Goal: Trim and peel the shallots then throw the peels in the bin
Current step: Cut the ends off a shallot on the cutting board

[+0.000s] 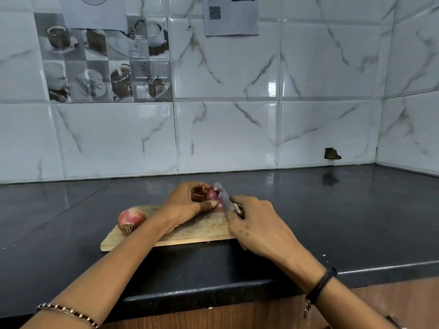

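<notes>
A: Shallots: how much is done?
B: Little. One shallot (212,195) is clamped in the left hand's (187,205) fingers at the cutting board's (190,231) far edge; the knife (224,198) is gripped by the right hand (256,224). A second shallot (131,220) is left unpeeled.

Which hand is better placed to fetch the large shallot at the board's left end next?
Left. The left hand grips the small shallot, and its forearm lies right beside the large shallot on the cutting board. The right hand holds the knife and sits farther away, across the board.
</notes>
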